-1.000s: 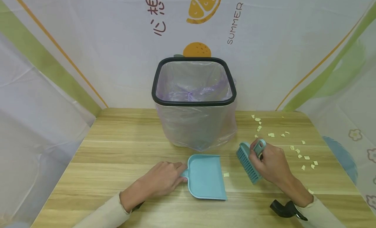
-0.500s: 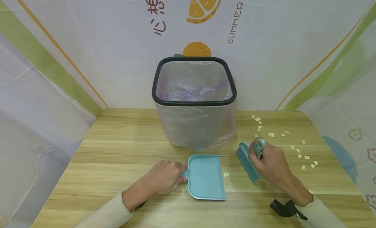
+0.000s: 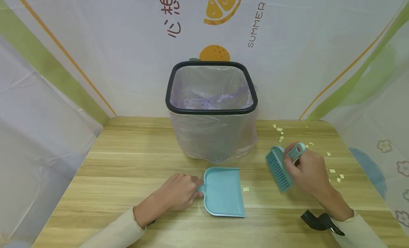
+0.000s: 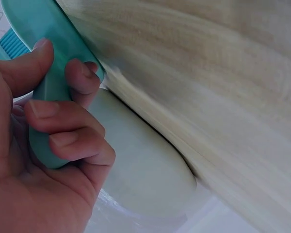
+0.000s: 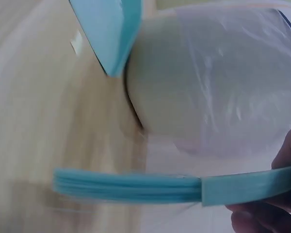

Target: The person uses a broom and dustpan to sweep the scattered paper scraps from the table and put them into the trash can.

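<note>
My left hand (image 3: 180,192) grips the short handle of a light-blue dustpan (image 3: 223,193), which lies on the table with its open edge facing right. In the left wrist view the fingers curl round that handle (image 4: 51,126). My right hand (image 3: 308,170) holds a blue hand brush (image 3: 279,168) by its handle, bristles pointing down and left; whether they touch the table I cannot tell. In the right wrist view the brush (image 5: 131,187) is blurred. One small paper scrap (image 3: 245,189) lies just right of the dustpan's edge. Several more scraps (image 3: 332,171) lie around and partly behind my right hand.
A bin (image 3: 214,138) with a black rim and a clear bag stands at the back middle of the wooden table (image 3: 127,152). Further scraps (image 3: 279,129) lie right of it. Printed white cloth (image 3: 134,56) hangs round the back and sides.
My right hand has carried the brush to the right and slightly away from me, now covering some scraps. The left hand and dustpan have barely moved.
</note>
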`<state>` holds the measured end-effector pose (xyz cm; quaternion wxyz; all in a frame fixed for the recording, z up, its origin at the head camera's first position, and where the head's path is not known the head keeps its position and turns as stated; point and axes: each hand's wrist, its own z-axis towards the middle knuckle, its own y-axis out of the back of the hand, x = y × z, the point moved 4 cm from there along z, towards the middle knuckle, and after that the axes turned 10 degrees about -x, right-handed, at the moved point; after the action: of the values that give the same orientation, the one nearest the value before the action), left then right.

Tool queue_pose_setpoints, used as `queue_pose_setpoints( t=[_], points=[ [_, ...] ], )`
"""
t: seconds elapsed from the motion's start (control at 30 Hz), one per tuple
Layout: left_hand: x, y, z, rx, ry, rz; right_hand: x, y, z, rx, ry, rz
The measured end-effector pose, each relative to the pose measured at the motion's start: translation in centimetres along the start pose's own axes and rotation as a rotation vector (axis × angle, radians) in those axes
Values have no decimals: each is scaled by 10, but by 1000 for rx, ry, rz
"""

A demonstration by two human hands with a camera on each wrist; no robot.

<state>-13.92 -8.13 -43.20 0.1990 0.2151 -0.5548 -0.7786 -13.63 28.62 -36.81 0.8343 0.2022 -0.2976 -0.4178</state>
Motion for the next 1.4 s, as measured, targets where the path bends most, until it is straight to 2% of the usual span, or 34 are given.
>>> queue_pose_setpoints(
  t=[0.17, 0.3, 0.4, 0.57, 0.73, 1.0, 1.23, 1.4],
  points=[
    [0, 0, 1, 15, 1, 17, -30, 24, 7, -22, -48, -82],
    [-1, 2, 2, 20, 1, 19, -60, 42, 5, 23, -159, -144],
    [-2, 3, 2, 20, -1, 20, -79, 54, 1, 46, -209, -193],
    [-2, 3, 2, 25, -1, 23, -100, 73, -5, 41, -211, -277],
    [-2, 2, 2, 42, 13, 26, -111, 90, -13, 78, -227, -356],
    [-1, 1, 1, 58, 26, 26, -120, 106, -30, 48, -168, -429],
    [-1, 2, 0, 48, 23, 20, -126, 107, -40, 57, -130, -452],
    [-2, 3, 0, 43, 21, 25, -128, 101, -44, 93, -156, -437]
  ],
)
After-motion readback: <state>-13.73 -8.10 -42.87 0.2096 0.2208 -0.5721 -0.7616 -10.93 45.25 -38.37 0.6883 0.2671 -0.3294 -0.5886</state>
